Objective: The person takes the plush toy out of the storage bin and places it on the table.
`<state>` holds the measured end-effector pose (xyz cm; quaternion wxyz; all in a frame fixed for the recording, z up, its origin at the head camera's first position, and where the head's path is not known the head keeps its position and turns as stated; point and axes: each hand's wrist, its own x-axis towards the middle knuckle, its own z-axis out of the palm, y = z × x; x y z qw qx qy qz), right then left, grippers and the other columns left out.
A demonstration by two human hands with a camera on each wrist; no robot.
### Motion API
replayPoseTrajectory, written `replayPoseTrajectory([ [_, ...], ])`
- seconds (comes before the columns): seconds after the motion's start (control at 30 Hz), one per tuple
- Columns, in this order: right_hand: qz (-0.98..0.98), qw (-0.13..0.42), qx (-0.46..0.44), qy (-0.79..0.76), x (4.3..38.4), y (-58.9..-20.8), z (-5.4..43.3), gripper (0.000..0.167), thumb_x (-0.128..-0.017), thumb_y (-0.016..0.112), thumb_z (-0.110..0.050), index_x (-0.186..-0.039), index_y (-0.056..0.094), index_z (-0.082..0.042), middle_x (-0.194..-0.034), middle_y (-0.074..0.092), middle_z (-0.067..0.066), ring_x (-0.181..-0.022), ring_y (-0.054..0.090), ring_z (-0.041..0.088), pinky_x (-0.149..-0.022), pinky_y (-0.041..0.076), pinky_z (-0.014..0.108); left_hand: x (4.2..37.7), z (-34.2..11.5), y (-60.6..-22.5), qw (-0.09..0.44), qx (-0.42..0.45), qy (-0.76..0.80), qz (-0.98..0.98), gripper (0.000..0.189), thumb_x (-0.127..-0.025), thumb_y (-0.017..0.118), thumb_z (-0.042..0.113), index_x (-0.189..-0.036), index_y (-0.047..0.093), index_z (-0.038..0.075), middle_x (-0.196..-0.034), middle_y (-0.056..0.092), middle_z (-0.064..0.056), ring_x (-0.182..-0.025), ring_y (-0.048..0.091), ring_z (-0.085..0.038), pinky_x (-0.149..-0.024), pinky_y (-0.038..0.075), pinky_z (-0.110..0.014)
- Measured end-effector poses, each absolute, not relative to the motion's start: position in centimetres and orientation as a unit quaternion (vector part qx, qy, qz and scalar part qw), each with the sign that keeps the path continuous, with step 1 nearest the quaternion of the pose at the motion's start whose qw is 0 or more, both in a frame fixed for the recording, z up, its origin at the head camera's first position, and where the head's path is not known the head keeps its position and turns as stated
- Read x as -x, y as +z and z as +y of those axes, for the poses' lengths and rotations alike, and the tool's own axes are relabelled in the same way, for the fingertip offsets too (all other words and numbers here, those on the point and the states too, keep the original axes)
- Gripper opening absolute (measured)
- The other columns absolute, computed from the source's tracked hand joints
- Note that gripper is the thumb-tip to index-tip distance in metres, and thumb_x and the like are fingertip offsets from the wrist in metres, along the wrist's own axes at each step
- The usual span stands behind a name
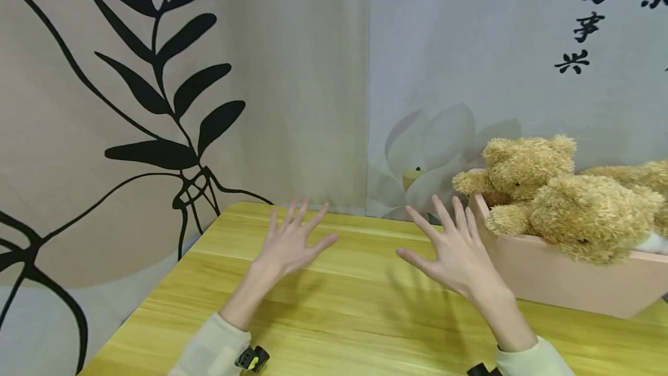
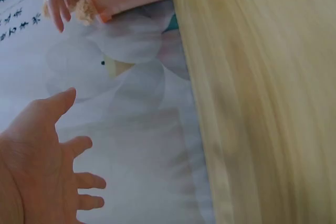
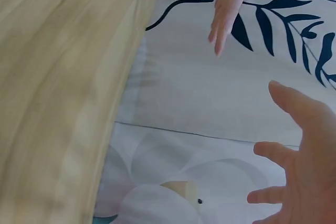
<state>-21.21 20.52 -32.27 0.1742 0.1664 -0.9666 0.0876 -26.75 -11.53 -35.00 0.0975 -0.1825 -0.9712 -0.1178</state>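
My left hand [image 1: 290, 243] hovers over the left part of the wooden table [image 1: 355, 318], its fingers spread wide and nothing in it. To the right, my right hand [image 1: 459, 254] is held the same way, palm down with splayed fingers. It is the one nearer the pink box [image 1: 563, 277], whose left end stands just beyond its fingertips. Plush teddy bears fill that box; one bear [image 1: 529, 164] leans at the back and another bear [image 1: 590, 219] droops over the front rim. In the left wrist view, the left palm [image 2: 37, 156] shows bare.
A fabric backdrop [image 1: 302, 86] with a black leaf print [image 1: 151, 152] hangs behind and left of the table. Black characters [image 1: 587, 28] mark its right side. The table's left edge runs diagonally toward the front. Small dark devices sit at both cuffs, one a wrist camera [image 1: 253, 358].
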Motion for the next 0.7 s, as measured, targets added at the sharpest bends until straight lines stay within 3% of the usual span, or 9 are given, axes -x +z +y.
replayPoseTrajectory([
  [0.33, -0.933, 0.279, -0.206, 0.091, 20.0, -30.8, 20.9, 0.073, -0.092, 0.061, -0.062, -0.156, 0.040, -0.033, -0.159, 0.028, 0.026, -0.146, 0.015, 0.053, -0.121, 0.000, 0.057, 26.6, -9.9, -34.4, 0.100, 0.198, -0.137, -0.965, 0.076, -0.097, 0.031, 0.074, -0.161, 0.019, 0.035, -0.164, 0.014, -0.015, -0.152, 0.007, -0.038, -0.116, -0.008, -0.063],
  [0.53, -0.931, 0.286, -0.199, 0.107, 19.2, -29.7, 21.6, 0.071, -0.093, 0.063, -0.058, -0.156, 0.039, -0.034, -0.161, 0.026, 0.022, -0.148, 0.015, 0.050, -0.115, 0.018, 0.068, 26.7, -8.8, -34.4, 0.112, 0.205, -0.154, -0.960, 0.076, -0.098, 0.032, 0.072, -0.162, 0.022, 0.032, -0.163, 0.019, -0.018, -0.151, 0.013, -0.039, -0.117, -0.001, -0.064],
  [0.7, -0.921, 0.313, -0.202, 0.116, 18.5, -28.7, 22.5, 0.069, -0.093, 0.064, -0.054, -0.155, 0.042, -0.032, -0.159, 0.031, 0.020, -0.149, 0.018, 0.045, -0.113, 0.021, 0.069, 26.7, -7.8, -34.1, 0.116, 0.211, -0.172, -0.955, 0.074, -0.099, 0.031, 0.072, -0.162, 0.019, 0.034, -0.163, 0.021, -0.018, -0.150, 0.018, -0.039, -0.118, 0.006, -0.064],
])
